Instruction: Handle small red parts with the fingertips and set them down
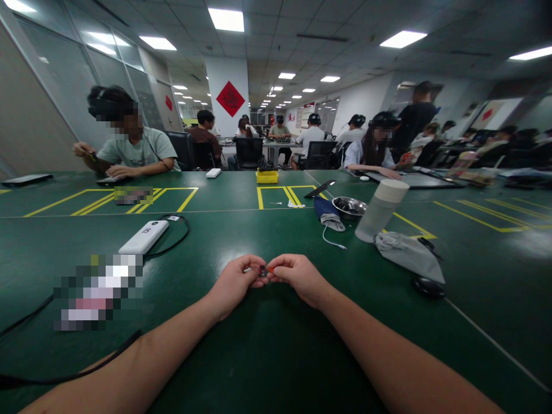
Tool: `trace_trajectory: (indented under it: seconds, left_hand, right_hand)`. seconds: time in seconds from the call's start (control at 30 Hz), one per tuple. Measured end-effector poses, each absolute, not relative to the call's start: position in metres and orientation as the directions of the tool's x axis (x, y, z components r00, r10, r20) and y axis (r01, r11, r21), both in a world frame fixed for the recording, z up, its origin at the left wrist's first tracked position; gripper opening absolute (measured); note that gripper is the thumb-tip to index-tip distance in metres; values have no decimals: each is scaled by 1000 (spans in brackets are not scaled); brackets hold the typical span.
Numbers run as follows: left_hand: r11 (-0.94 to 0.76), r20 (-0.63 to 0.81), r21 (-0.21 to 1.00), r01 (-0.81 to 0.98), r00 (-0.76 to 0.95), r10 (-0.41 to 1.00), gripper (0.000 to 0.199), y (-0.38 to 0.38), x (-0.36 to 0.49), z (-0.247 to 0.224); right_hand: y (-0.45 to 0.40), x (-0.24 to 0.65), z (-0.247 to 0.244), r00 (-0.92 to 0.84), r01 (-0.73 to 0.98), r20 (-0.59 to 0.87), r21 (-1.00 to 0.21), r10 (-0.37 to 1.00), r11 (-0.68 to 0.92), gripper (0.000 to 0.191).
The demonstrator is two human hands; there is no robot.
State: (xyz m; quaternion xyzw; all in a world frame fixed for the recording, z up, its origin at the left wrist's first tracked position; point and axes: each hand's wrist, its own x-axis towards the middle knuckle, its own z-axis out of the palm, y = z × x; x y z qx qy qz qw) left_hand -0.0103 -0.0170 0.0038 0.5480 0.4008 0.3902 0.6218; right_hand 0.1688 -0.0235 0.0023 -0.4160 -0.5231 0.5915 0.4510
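Both hands meet over the green table [207, 236], close in front of me. My left hand [239, 282] is closed in a pinch on a small dark part [263, 270] with a bit of red on it; its kind is too small to make out. Between the thumb and fingers of my right hand [297, 276] sits a small orange piece [271, 269], held right beside the dark part. Whether the two pieces touch, I cannot tell. Fingers hide most of both.
On the left lies a white power bank [144, 237] with a black cable. To the right are a metal bowl [350, 207], a frosted bottle [382, 210], a grey pouch [407, 256] and a blue pouch [326, 213]. Farther off stands a yellow box [267, 176]. People sit across the table.
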Motion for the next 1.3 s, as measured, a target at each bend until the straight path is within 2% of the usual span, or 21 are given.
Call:
trace_trajectory:
  seconds: [0.33, 0.67, 0.87, 1.1, 1.2, 1.3]
  left_hand:
    - [21, -17, 1000, -5, 406, 914, 24, -20, -11, 8]
    - [92, -81, 996, -13, 358, 930, 18, -19, -9, 6]
    - [117, -79, 990, -81, 370, 926, 19, -18, -10, 4]
    - [-48, 31, 998, 34, 382, 923, 22, -22, -11, 9]
    - [21, -22, 1000, 8, 378, 926, 23, -21, -11, 10]
    - [130, -86, 987, -92, 382, 920, 29, -19, -12, 9]
  right_hand:
    - [-21, 170, -3, -248, -106, 11, -994, 969, -15, 16]
    - [-23, 168, 0, -255, -108, 24, -994, 967, -4, 16]
    - [-23, 168, 1, -245, -115, 14, -993, 969, -15, 18]
    - [-24, 168, 2, -253, -105, 13, -994, 967, -14, 17]
    - [-24, 168, 2, -246, -90, 25, -996, 969, 3, 17]
    - [-23, 170, 0, -229, -73, 30, -997, 973, 14, 18]
